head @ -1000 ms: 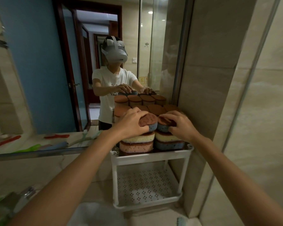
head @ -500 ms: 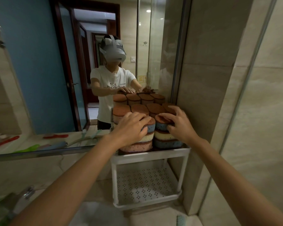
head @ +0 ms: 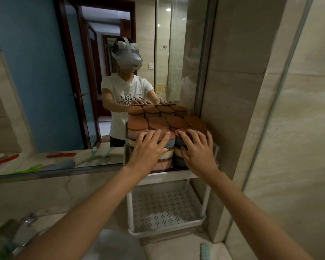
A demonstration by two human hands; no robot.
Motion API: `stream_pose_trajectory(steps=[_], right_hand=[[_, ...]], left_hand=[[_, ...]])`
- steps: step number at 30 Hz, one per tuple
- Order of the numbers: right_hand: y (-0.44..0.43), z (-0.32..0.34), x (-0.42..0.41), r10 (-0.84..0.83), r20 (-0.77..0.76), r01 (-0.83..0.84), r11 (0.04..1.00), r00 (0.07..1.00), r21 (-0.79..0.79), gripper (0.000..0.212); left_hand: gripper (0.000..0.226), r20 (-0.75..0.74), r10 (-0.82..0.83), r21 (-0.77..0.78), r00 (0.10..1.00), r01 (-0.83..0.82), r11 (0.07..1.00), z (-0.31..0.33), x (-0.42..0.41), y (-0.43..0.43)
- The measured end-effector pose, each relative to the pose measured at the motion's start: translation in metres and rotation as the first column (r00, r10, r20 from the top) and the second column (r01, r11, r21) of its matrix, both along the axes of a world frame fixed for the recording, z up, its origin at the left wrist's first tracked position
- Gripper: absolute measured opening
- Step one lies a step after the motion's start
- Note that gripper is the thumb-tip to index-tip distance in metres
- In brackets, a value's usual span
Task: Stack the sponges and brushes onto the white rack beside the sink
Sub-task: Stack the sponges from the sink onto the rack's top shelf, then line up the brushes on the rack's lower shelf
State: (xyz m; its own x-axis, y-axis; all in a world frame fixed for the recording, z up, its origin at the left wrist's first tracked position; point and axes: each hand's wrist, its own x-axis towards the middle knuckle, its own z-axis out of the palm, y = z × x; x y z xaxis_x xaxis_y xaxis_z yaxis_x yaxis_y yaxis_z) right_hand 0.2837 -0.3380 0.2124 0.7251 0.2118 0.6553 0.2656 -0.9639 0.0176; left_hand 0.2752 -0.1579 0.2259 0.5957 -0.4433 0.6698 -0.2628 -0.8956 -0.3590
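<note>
Oval sponges with brown scouring tops stand in piles on the top shelf of the white rack (head: 169,175), which sits against the mirror. The front left pile (head: 164,159) shows blue, cream and pink layers; the front right pile (head: 178,153) stands touching it. More sponges (head: 158,123) fill the row behind. My left hand (head: 148,147) lies flat on the front left pile, fingers spread. My right hand (head: 197,150) rests the same way on the front right pile, thumb against its side. Neither hand lifts a sponge.
The rack's perforated lower shelf (head: 163,209) sits beneath. A stone wall (head: 233,128) closes in right of the rack. The mirror reflects red (head: 61,154) and green (head: 26,168) brushes. A faucet (head: 26,222) is lower left; a teal brush (head: 204,250) lies at the bottom edge.
Both hands have gone from curled grips on the top sponges to flat, spread fingers resting on them. The piles stay in place.
</note>
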Motion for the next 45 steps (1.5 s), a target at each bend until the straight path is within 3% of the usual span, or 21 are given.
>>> stream_pose_trajectory(steps=[7,12,21,24,28,32,35,38,42,45], right_hand=[[0.003,0.010,-0.012,0.027,-0.116,-0.021,0.999,0.993,0.050,0.071],[0.010,0.031,-0.015,0.042,-0.195,-0.012,0.988,0.980,0.152,0.045],[0.010,0.039,-0.022,0.056,-0.263,-0.008,0.984,0.963,0.181,0.048],[0.012,0.041,-0.026,0.090,-0.197,-0.049,0.978,0.976,0.203,0.044],[0.021,0.031,-0.040,0.194,-0.002,-0.186,0.944,0.981,0.274,0.036],[0.039,0.002,-0.070,0.287,0.150,-0.323,0.864,0.946,0.385,0.027],[0.053,-0.035,-0.099,0.348,0.016,-0.303,0.791,0.937,0.531,0.030],[0.061,-0.082,-0.128,0.369,-0.254,-0.148,0.777,0.894,0.612,0.030],[0.062,-0.156,-0.173,0.376,-0.591,0.054,0.812,0.714,0.581,0.027],[0.056,-0.210,-0.203,0.316,-0.779,0.174,0.864,0.542,0.472,0.028]], left_hand=[[0.055,-0.066,0.001,-0.053,0.998,-0.005,0.999,0.001,-0.003,-0.004],[0.045,-0.148,-0.070,-0.118,0.987,0.053,0.992,0.012,-0.008,-0.005],[0.047,-0.306,-0.032,-0.224,0.951,-0.040,0.974,0.027,-0.019,-0.016],[0.043,-0.294,-0.051,-0.294,0.954,-0.040,0.955,0.034,-0.024,-0.018],[0.037,-0.217,-0.137,-0.441,0.966,0.028,0.897,0.039,-0.040,-0.017],[0.032,-0.124,-0.213,-0.663,0.969,0.079,0.745,0.027,-0.075,-0.011],[0.028,-0.208,-0.225,-0.761,0.952,-0.013,0.649,-0.012,-0.104,-0.003],[0.025,-0.419,-0.196,-0.760,0.887,-0.224,0.610,-0.073,-0.132,0.005],[0.023,-0.729,-0.179,-0.627,0.661,-0.539,0.563,-0.156,-0.170,0.017],[0.023,-0.850,-0.149,-0.500,0.505,-0.689,0.525,-0.207,-0.202,0.023]])
